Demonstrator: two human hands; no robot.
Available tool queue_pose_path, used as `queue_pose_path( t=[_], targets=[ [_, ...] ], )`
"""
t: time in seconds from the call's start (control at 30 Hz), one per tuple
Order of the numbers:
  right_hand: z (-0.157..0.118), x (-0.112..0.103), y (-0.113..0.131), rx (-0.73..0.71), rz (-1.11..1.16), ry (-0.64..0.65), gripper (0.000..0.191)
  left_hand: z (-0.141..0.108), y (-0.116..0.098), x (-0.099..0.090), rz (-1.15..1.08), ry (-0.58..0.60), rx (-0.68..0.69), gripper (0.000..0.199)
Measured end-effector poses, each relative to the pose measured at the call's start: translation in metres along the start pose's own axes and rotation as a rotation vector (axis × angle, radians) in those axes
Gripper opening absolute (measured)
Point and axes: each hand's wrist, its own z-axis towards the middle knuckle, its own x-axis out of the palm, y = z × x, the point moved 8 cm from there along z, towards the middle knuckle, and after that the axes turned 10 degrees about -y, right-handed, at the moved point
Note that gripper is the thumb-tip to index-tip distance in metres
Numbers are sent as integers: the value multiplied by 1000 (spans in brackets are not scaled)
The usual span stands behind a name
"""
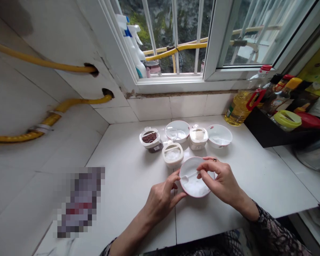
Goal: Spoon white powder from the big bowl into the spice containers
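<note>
My left hand (162, 196) grips the left rim of a white bowl (196, 189) with a reddish edge, thumb and fingers at its side. White granular stuff lies in this bowl. Between the thumb and fingers of my right hand (220, 179) is a small clear spoon (188, 177), its tip inside the bowl. Just behind stands an open jar of white grains (173, 153). Farther back are a jar of dark reddish grains (149, 138), a jar with pale powder (198, 137) and two white bowls, one at the middle (177, 131) and one at the right (219, 136).
An oil bottle (238, 106) stands by the back wall at the right, beside a black rack (266, 133) of bottles and lidded containers. A pixelated patch (81, 202) covers something at the left. Spray bottles (134, 46) stand at the barred window.
</note>
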Motion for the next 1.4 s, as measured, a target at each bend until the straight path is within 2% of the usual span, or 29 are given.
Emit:
queue_pose_path(
  t=[0.2,0.43,0.63,0.87,1.0,1.07,1.2,1.4],
  targets=[
    [-3,17,-10,56,-14,84,16,-1,1,0,13,2,-1,37],
    [4,-1,4,30,14,49,18,0,-1,0,12,7,8,34],
    [-1,17,-2,7,0,156,18,0,0,0,19,9,-1,37],
    [5,13,8,-104,25,104,16,1,0,-2,3,-2,-2,32],
    [3,25,-1,-56,-9,171,16,1,-1,-1,16,2,3,37],
    [4,21,-2,-55,-25,142,17,1,-2,-1,14,-1,12,35],
    [8,7,5,-177,-84,104,17,0,-1,-1,18,1,11,30],
    [-1,12,0,-441,-245,173,32,1,-3,1,42,38,55,21]
  ],
)
